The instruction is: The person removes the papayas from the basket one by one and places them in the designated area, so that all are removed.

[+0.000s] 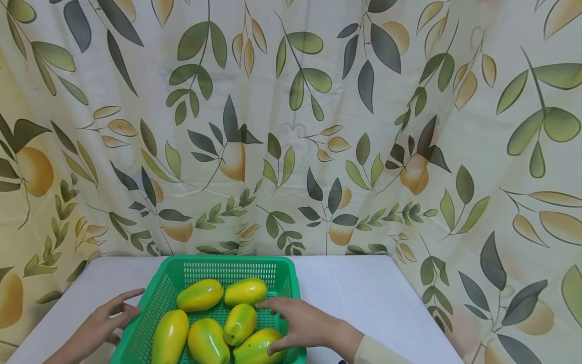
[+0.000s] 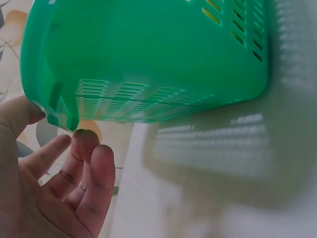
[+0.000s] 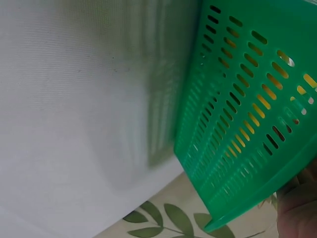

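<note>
A green slotted basket (image 1: pixel 236 260) stands on the white table (image 1: pixel 364 303) and holds several yellow-green papaya-like fruits. My right hand (image 1: pixel 277 323) lies over the basket's front right corner with its fingers spread. The thumb rests on the nearest fruit (image 1: pixel 254 349), and the fingers reach toward the middle fruit (image 1: pixel 239 323). My left hand (image 1: pixel 129 306) is open beside the basket's left rim, fingers straight. In the left wrist view, the fingertips (image 2: pixel 84 141) sit just under the basket (image 2: pixel 148 54) corner. The right wrist view shows the basket (image 3: pixel 247 124) wall, fruit colour showing through its slots.
A leaf-and-fruit patterned curtain (image 1: pixel 291 126) hangs behind and to both sides of the table. Bare white tabletop extends right of the basket to the table's right edge (image 1: pixel 423 313).
</note>
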The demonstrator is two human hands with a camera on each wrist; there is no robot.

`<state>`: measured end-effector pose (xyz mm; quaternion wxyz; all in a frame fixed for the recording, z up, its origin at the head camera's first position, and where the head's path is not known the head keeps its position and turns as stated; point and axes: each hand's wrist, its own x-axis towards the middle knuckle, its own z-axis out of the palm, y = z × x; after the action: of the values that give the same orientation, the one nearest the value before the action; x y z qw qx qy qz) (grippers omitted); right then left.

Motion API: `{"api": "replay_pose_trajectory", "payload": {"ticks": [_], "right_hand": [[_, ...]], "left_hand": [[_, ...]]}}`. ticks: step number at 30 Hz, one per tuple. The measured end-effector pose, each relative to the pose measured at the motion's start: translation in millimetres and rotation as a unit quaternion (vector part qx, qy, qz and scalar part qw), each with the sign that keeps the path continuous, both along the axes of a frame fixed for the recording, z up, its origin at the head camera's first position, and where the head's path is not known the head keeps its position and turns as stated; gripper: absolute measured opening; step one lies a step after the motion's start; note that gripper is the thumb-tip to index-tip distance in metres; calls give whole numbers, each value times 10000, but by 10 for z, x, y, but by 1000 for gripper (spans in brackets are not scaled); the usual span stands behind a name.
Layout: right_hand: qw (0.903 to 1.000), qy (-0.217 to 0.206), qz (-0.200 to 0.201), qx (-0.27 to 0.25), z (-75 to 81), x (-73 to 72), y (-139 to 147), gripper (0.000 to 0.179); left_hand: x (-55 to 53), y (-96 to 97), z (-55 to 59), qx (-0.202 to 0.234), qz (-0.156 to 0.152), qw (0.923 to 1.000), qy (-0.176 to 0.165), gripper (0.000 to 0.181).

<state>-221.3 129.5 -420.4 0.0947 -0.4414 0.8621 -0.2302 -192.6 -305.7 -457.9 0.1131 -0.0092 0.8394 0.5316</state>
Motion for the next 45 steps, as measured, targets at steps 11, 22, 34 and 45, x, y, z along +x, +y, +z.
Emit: {"api": "replay_pose_trajectory", "payload": {"ticks": [11, 22, 34, 45], "right_hand": [[9994, -266, 48, 195, -2, -20, -53, 68], [9974, -495, 115, 511, 15, -74, -135, 63], [9938, -713, 201, 835, 77, -78, -195, 57], [9922, -712, 324, 973, 67, -93, -236, 53]], "left_hand": [[-20, -17, -39, 606, -115, 9978, -233, 69], [-42, -61, -46, 1015, -257, 9933, -497, 69], [-27, -64, -49, 1654, -477, 9833, -592, 63], [-24, -72, -61, 1703, -620, 9818, -564, 62]]}}
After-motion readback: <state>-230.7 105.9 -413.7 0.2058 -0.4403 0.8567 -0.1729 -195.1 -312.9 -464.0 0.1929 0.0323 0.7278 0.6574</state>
